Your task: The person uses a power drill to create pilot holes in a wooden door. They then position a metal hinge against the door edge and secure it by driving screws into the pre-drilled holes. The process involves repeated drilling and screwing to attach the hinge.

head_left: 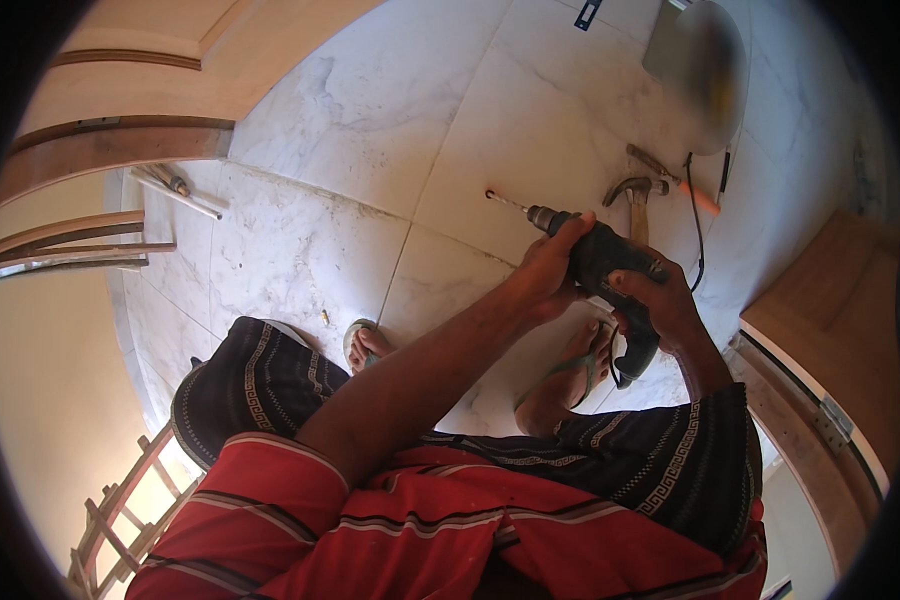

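Observation:
A dark power drill (pixel 607 256) is held in both hands above the tiled floor. My left hand (pixel 550 268) is closed around its front body, just behind the chuck (pixel 545 217). My right hand (pixel 662 300) wraps the rear of the drill at its handle (pixel 638 355). A long bit (pixel 510 204) sticks out of the chuck toward the far left, with a dark reddish tip; whether it touches the floor I cannot tell. Just beyond the drill lies a claw hammer (pixel 638 208) with a wooden handle, partly hidden behind the tool.
An orange-handled tool (pixel 698 196) and a black cord (pixel 700 235) lie right of the hammer. Far off is a slotted dark plate (pixel 587 14). Wooden door panels (pixel 838 300) stand at right, wooden frame parts (pixel 110 160) at left. My sandalled feet (pixel 368 345) are below. A blurred patch covers the upper right.

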A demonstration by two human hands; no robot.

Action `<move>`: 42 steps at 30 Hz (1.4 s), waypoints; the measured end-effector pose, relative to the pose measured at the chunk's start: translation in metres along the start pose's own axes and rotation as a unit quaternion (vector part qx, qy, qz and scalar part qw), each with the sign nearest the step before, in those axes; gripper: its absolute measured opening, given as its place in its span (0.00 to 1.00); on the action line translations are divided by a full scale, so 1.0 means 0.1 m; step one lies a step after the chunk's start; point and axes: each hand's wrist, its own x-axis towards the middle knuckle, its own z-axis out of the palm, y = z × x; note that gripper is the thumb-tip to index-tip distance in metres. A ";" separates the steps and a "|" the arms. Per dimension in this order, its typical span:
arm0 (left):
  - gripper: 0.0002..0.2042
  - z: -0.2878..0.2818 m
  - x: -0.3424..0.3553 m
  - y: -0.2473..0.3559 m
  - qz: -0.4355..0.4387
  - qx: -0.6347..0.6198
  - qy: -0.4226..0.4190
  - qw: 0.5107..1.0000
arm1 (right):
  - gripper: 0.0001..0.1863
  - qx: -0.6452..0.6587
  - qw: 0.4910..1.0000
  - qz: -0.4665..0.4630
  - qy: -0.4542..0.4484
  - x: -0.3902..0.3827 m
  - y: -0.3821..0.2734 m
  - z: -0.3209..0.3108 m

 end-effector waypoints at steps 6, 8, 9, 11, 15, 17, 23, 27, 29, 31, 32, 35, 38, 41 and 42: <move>0.22 0.11 0.05 0.06 0.019 -0.031 -0.016 0.999 | 0.19 -0.068 0.996 0.048 -0.009 0.11 -0.36 -0.08; 0.22 0.14 0.07 0.10 0.028 -0.039 -0.020 0.999 | 0.17 -0.094 0.994 0.053 -0.018 0.18 -0.48 -0.09; 0.22 0.16 0.09 0.12 0.034 -0.045 -0.024 0.998 | 0.17 -0.109 0.992 0.052 -0.025 0.20 -0.55 -0.09; 0.22 0.20 0.12 0.16 0.045 -0.059 -0.025 0.997 | 0.17 -0.130 0.989 0.057 -0.037 0.27 -0.69 -0.09; 0.22 0.31 0.18 0.24 0.055 -0.094 -0.028 0.994 | 0.18 -0.164 0.982 0.087 -0.033 0.37 -0.95 -0.10; 0.22 0.34 0.24 0.28 0.058 -0.110 -0.027 0.992 | 0.19 -0.179 0.977 0.107 -0.041 0.45 -1.05 -0.11; 0.21 0.44 0.37 0.39 0.070 -0.162 -0.007 0.984 | 0.21 -0.222 0.963 0.131 -0.072 0.68 -1.37 -0.12; 0.21 0.48 0.40 0.51 0.082 -0.191 -0.011 0.978 | 0.21 -0.266 0.950 0.144 -0.073 0.82 -1.59 -0.04; 0.21 0.50 0.40 0.55 0.088 -0.215 -0.005 0.973 | 0.22 -0.290 0.942 0.152 -0.073 0.89 -1.69 0.02; 0.22 0.52 0.39 0.60 0.097 -0.244 0.001 0.965 | 0.22 -0.310 0.934 0.155 -0.081 0.95 -1.80 0.09; 0.22 0.53 0.38 0.63 0.098 -0.251 -0.005 0.963 | 0.22 -0.326 0.929 0.153 -0.086 0.97 -1.86 0.13; 0.24 0.52 0.35 0.72 0.105 -0.276 -0.022 0.955 | 0.23 -0.372 0.911 0.145 -0.103 1.09 -2.01 0.26; 0.25 0.51 0.32 0.80 0.117 -0.310 -0.040 0.943 | 0.24 -0.415 0.893 0.137 -0.106 1.20 -2.13 0.39; 0.26 0.48 0.30 0.87 0.141 -0.344 -0.055 0.927 | 0.24 -0.469 0.867 0.133 -0.101 1.22 -2.34 0.74; 0.27 0.48 0.29 0.88 0.149 -0.356 -0.062 0.921 | 0.24 -0.489 0.856 0.135 -0.099 1.21 -2.41 0.85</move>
